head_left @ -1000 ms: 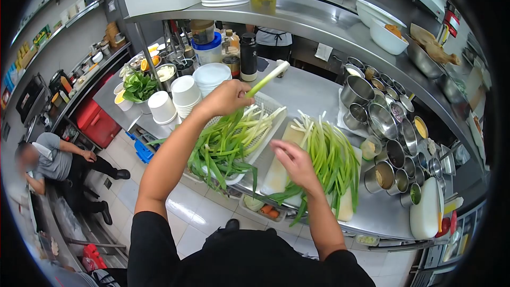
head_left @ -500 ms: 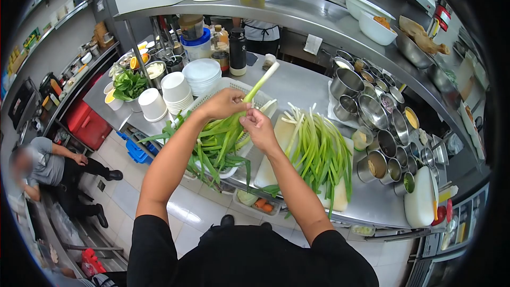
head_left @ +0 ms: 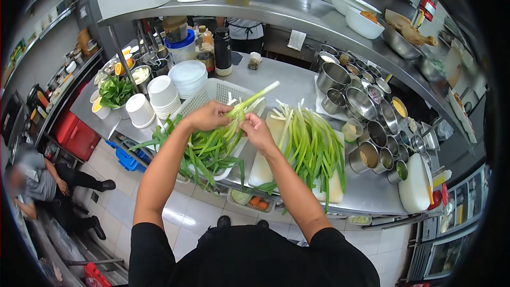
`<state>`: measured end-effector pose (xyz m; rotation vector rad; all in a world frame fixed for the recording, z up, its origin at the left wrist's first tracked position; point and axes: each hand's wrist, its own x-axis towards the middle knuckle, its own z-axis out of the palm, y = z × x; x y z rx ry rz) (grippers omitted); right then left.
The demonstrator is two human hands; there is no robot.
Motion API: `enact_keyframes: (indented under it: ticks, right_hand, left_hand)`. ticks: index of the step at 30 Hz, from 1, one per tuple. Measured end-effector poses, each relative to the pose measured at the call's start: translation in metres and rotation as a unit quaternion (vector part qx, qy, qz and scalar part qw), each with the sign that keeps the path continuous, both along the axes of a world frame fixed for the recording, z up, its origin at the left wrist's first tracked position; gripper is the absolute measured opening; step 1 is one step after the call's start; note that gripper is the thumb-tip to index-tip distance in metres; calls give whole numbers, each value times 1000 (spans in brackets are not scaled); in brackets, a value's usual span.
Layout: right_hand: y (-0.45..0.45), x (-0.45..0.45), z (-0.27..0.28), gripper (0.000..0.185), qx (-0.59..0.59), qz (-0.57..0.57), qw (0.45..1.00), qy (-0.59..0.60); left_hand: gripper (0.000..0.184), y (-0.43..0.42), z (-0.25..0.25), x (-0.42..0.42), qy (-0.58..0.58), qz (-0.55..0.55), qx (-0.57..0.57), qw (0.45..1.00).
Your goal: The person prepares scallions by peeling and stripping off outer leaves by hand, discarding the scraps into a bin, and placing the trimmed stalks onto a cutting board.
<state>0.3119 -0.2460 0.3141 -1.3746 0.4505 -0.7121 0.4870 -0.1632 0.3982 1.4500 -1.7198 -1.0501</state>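
Observation:
My left hand (head_left: 208, 116) is closed around a spring onion (head_left: 256, 99), whose white end points up and to the right. Beside it, my right hand (head_left: 257, 131) pinches the green part of the same spring onion between thumb and fingers. Below both hands, a white perforated basket (head_left: 197, 99) holds a loose heap of spring onions (head_left: 208, 154), with leaves hanging over its front edge. On a white cutting board (head_left: 261, 172) to the right lies a pile of spring onions (head_left: 311, 149), white ends toward the back.
White tubs (head_left: 163, 93) and stacked lids (head_left: 188, 77) stand left of the basket, near a black bottle (head_left: 222, 53). Several metal pots (head_left: 333, 78) crowd the counter's right side. A steel shelf (head_left: 276, 8) spans overhead. A person (head_left: 48, 180) sits at left; another stands behind the counter.
The spring onion in my hands has tipped from steep to flatter, its white end lower and further right. My left hand has dropped and shifted left. The whole view has shifted slightly.

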Motion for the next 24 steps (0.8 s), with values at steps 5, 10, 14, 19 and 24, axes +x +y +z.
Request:
enact_keyframes:
  ticks: [5,10,14,19,24]
  right_hand:
    - [19,-1,29,20,4,-73,996,-60]
    - [22,-32,56,21,-64,-126,983,-114]
    - [29,-83,82,23,-129,-198,970,-54]
    - [56,-160,78,25,-207,-340,917,28]
    - [97,-250,63,21,-219,-501,837,39]
  left_hand:
    - [41,-2,13,-16,-49,-15,-16,999]
    - [42,-6,45,-42,-36,-86,-79,993]
    - [41,-20,81,-66,-139,-182,-225,947]
    - [37,-20,119,-126,-205,-281,-175,921]
    - [37,-18,101,-177,-190,-379,-233,875]
